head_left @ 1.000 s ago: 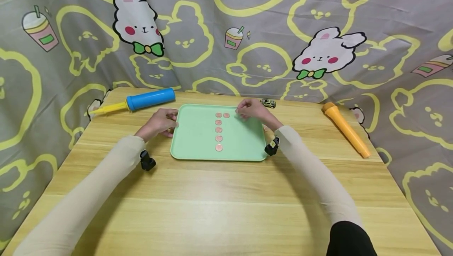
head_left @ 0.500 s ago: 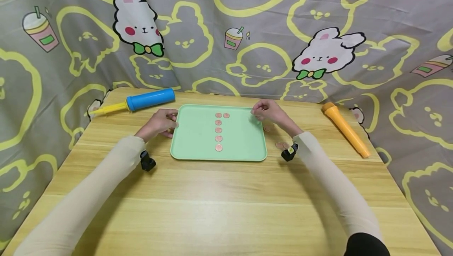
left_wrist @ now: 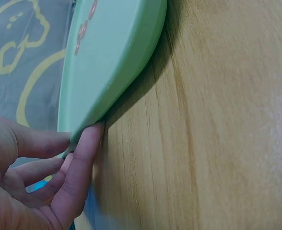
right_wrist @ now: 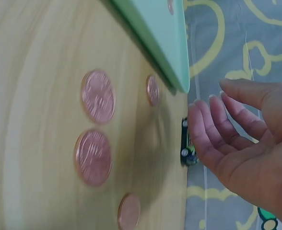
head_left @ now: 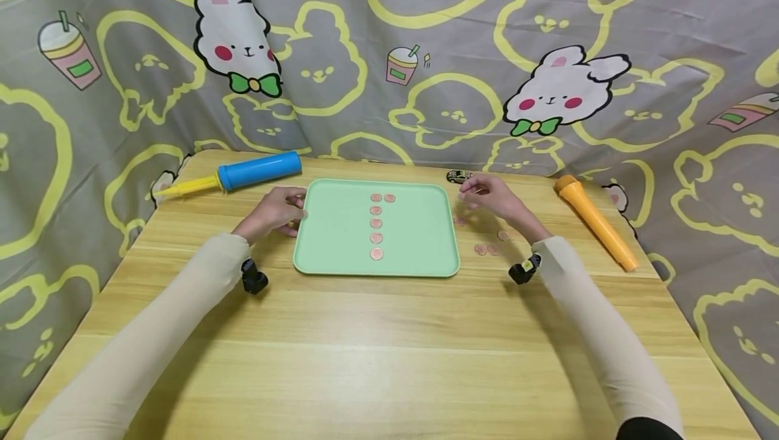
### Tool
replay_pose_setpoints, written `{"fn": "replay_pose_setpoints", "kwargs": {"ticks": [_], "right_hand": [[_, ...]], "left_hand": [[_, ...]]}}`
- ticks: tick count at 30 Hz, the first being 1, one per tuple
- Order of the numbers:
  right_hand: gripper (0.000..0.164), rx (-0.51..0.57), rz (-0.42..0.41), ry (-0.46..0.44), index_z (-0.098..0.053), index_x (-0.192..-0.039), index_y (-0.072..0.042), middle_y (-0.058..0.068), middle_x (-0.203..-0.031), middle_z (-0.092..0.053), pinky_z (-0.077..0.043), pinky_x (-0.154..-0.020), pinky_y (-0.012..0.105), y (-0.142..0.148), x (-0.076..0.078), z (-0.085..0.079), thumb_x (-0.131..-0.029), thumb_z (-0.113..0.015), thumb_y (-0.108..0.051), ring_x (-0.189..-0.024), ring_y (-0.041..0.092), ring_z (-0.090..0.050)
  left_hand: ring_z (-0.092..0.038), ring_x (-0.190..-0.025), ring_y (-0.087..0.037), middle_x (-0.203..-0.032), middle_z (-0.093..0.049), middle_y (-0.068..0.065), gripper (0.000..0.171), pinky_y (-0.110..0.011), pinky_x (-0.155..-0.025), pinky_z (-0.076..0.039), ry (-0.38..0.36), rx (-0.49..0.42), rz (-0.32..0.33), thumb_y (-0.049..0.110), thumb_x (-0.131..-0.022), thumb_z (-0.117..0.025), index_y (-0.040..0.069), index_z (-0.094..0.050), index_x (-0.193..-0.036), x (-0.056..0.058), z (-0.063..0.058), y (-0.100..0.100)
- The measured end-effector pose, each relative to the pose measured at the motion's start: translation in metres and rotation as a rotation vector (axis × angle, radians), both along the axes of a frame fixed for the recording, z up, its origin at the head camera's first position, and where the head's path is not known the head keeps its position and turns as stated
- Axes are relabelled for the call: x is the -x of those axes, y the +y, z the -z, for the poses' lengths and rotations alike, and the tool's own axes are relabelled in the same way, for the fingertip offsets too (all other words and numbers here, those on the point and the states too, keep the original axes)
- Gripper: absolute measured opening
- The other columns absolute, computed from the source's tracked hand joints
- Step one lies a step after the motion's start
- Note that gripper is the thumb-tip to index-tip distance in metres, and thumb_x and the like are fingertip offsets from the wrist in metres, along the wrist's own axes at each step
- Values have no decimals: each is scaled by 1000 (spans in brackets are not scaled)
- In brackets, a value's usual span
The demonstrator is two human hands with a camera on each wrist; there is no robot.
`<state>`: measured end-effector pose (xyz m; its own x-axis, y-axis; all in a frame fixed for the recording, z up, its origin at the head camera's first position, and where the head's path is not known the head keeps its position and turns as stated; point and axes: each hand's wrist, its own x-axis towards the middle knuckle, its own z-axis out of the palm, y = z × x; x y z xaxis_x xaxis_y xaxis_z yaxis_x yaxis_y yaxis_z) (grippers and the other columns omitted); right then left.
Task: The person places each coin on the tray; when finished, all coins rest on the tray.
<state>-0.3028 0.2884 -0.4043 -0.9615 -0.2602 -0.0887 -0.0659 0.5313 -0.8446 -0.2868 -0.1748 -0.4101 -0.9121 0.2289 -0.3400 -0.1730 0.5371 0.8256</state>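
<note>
A pale green tray (head_left: 341,224) lies on the table with several copper coins (head_left: 376,224) on it. They form a column, and one more sits beside the top coin. My left hand (head_left: 276,211) pinches the tray's left rim, thumb above and fingers at its outer side, as the left wrist view shows. My right hand (head_left: 493,195) hovers beyond the tray's right edge. Its fingers (right_wrist: 201,127) are loosely bent with a gap to the thumb, holding nothing. Below it, several loose copper coins (right_wrist: 99,96) lie on the wood.
Behind the right hand stands a small black and yellow toy car (head_left: 458,176), partly covered by the fingers. A blue and yellow hand pump (head_left: 258,168) lies at the back left. An orange microphone-shaped toy (head_left: 596,224) lies at the right. A patterned cloth (head_left: 365,109) hangs behind the table.
My right hand has drawn away from above the tray to the right, off its edge. More loose coins have come into sight beneath it. The left hand and the coins on the tray look unmoved.
</note>
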Motion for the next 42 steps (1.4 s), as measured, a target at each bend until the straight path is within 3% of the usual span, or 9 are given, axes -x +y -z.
{"fn": "replay_pose_setpoints", "kwargs": {"ticks": [4, 11, 19, 27, 34, 42], "right_hand": [[31, -16, -28, -11, -60, -127, 12, 24, -116, -64, -62, -85, 29, 7, -4, 1, -104, -65, -8, -94, 22, -65], [33, -86, -122, -54, -58, -133, 11, 30, -125, -61, -62, -88, 33, 14, -9, -1, -103, -63, -2, -101, 27, -65], [36, -99, -196, -50, -58, -134, 11, 32, -128, -60, -54, -89, 20, 18, -11, 7, -100, -64, 1, -114, 37, -60], [43, -119, -214, -136, -57, -140, 4, 22, -125, -55, -45, -84, 22, 19, -14, 17, -100, -70, -7, -102, 22, -50], [33, -120, -232, -70, -62, -130, 5, 22, -115, -49, -40, -82, 28, 16, -14, 29, -101, -69, -6, -94, 24, -42], [25, -152, -201, -12, -64, -122, 3, 19, -108, -51, -40, -79, 30, 12, -18, 29, -102, -69, -12, -91, 26, -43]], "left_hand": [[-56, -88, -19, -125, -47, -18, 69, -33, -70, -66, -3, -5, 0, 1, -102, -58, -3, -27, -164, 0, -1, 0], [-58, -92, -22, -124, -47, -17, 68, -33, -70, -66, 0, -11, -3, 0, -102, -57, -3, -28, -164, -1, -1, 1], [-56, -90, -20, -122, -46, -15, 69, -31, -70, -65, -12, 0, -4, 1, -102, -57, -1, -27, -164, -1, 0, 0], [-57, -90, -21, -120, -46, -15, 69, -33, -71, -66, -1, -6, 0, 1, -102, -58, -2, -28, -164, 1, 2, 0], [-56, -89, -20, -120, -46, -14, 68, -31, -70, -65, 1, 10, 8, 2, -103, -58, -2, -28, -164, 1, 3, 0], [-57, -92, -21, -121, -47, -15, 68, -32, -71, -66, -2, 5, 4, 0, -103, -57, -2, -27, -164, -1, 0, 1]]}}
